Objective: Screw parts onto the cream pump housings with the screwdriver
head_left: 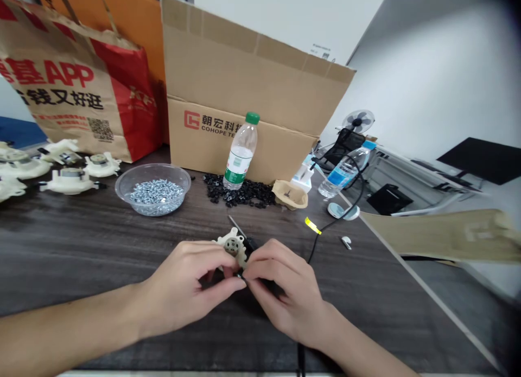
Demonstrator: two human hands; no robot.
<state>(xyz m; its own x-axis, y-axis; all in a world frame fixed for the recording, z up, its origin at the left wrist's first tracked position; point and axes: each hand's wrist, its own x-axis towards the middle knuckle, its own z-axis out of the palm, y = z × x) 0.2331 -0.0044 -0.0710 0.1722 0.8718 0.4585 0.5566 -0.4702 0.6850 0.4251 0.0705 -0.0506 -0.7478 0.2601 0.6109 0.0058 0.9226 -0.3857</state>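
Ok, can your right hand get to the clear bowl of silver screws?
Probably, but not straight across: the left hand and the white plastic toothed part sit between the right hand and the clear bowl of silver screws, so it must lift over them.

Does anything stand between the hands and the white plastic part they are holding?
No, nothing visible does: the left hand and the right hand both touch the white plastic part directly. A black-handled screwdriver sits just beyond it, not between them.
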